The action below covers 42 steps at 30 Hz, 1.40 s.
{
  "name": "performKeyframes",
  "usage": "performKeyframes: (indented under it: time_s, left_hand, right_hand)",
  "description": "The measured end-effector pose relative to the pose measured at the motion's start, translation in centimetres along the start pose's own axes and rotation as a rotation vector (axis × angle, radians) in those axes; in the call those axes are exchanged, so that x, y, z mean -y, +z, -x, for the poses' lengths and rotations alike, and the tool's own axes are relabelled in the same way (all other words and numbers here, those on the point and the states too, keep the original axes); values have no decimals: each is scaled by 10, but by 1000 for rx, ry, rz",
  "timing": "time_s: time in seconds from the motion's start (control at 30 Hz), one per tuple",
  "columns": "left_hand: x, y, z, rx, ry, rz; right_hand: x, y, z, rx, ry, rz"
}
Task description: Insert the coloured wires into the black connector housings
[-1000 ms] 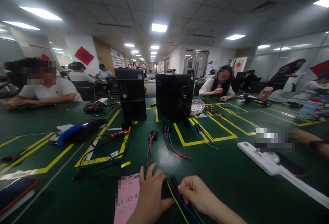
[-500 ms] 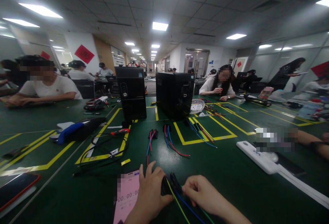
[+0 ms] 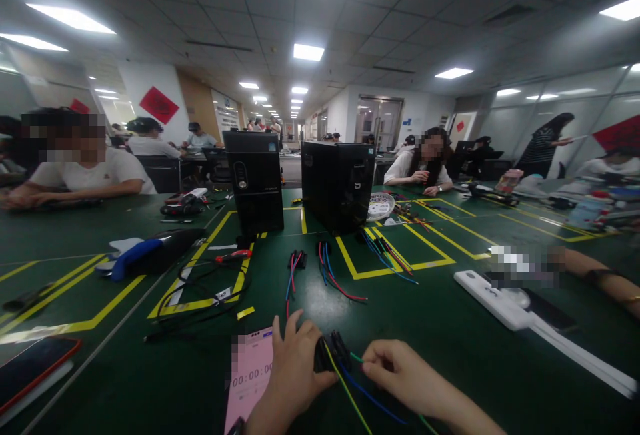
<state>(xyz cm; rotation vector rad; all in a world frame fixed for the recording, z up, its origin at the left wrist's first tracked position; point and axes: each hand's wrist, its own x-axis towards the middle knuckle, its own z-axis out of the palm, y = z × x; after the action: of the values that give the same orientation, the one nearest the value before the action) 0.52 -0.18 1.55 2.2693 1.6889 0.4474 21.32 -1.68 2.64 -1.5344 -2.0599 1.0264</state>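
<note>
My left hand (image 3: pixel 293 368) is closed round a black plastic connector (image 3: pixel 330 353) near the table's front edge, with several coloured wires trailing out of it. My right hand (image 3: pixel 400 375) pinches a green wire (image 3: pixel 356 357) a short way to the right of the connector. Yellow and blue wires (image 3: pixel 350 395) run from the connector back under my hands. A pink phone (image 3: pixel 249 382) showing a timer lies on the green table (image 3: pixel 450 342) just left of my left hand.
Two black computer cases (image 3: pixel 255 178) (image 3: pixel 339 182) stand at the table's middle, with wire bundles (image 3: pixel 327 268) and a black cable loop (image 3: pixel 200 295) in front. A white power strip (image 3: pixel 505 302) lies right, a blue-handled tool (image 3: pixel 145 252) left. Other people sit around the table.
My right hand has drawn away to the right from the connector, and a green wire now shows stretched between it and the connector. My left hand has kept its grip.
</note>
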Motion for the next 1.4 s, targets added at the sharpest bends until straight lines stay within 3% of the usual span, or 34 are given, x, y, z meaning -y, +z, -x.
performKeyframes:
  time_s: [0.1,0.33,0.43,0.6,0.77,0.87,1.17,1.4]
  left_hand:
    - [0,0,0,-1,-2,2]
    - [-4,-4,0,22,-10,-2]
    - [-4,-4,1,24,-8,-2]
    - [-2,-3,0,13,11,11]
    - [0,-2,0,9,26,13]
    - [0,-3,0,12,25,7]
    - [2,0,-1,21,25,3]
    - [3,2,-1,12,35,8]
  right_hand:
    - [2,-4,9,7,46,-31]
    - [26,32,14,-101,-64,160]
    - [22,33,14,-121,-38,149]
    - [4,22,16,-159,62,-10]
    - [-1,32,3,44,143,-352]
    - [2,36,-9,61,167,-497]
    - [11,34,-21,64,216,-566]
    - [10,40,-23,-33,202,-611]
